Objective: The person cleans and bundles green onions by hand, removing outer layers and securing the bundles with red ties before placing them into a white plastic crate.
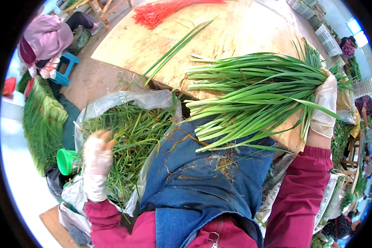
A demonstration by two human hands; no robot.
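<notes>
A thick bunch of garlic chives [252,82] lies over the tabletop's near right corner, pale stem ends pointing left and several stems jutting past the edge above my lap. Around its leafy end my right hand [324,101], in a whitish glove, is closed. My left hand [97,161], gloved with bare fingertips showing, hovers over the left side of a clear plastic bag [124,97] full of loose green and yellowed leaves. Its fingers look apart and slightly bent, a little blurred, with nothing visible in them.
The wooden tabletop [132,49] carries stray leaves [182,43] and a bundle of red ties [157,14]. At left are a green cup [66,161], a stack of bundled greens [43,120] and a person [47,37] by a blue stool [66,68]. Plant scraps cover my blue apron [186,165].
</notes>
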